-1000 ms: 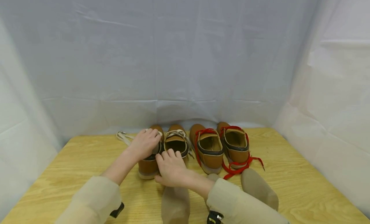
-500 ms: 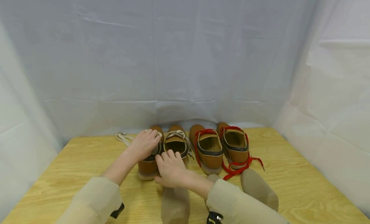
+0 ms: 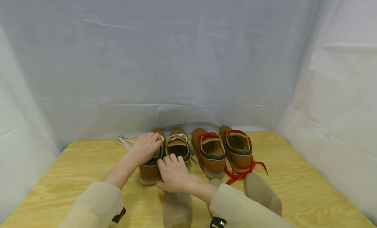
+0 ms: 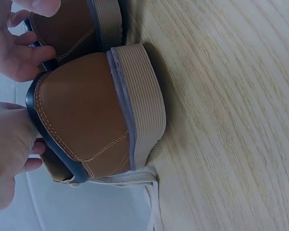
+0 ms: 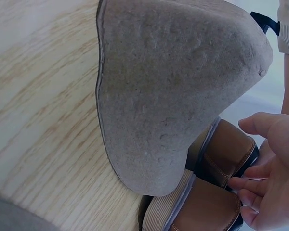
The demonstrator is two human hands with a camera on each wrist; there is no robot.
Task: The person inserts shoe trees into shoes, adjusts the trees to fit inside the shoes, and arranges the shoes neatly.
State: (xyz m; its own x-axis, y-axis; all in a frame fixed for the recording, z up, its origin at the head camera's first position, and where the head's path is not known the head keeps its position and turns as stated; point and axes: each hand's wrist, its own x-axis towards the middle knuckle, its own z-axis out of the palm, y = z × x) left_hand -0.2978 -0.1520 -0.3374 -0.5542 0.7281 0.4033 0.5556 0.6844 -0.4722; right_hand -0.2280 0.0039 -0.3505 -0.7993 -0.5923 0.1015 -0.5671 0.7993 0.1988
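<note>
In the head view my left hand lies over the top of the leftmost brown shoe, its fingertips at the white lace. The left wrist view shows the fingers of my left hand around the front of the opening of that shoe; what they pinch, if anything, is hidden. My right hand touches the heel collar between this shoe and the second brown shoe, thumb spread and fingers loosely bent. In the right wrist view, the right hand is beside both heels.
Two brown shoes with red laces, one nearer and one farther right, stand to the right. Beige suede-like footwear lies close in front, with another piece to the right. A white lace trails left on the wooden tabletop.
The head view has shifted slightly. Both hands and the shoes keep the same places relative to each other.
</note>
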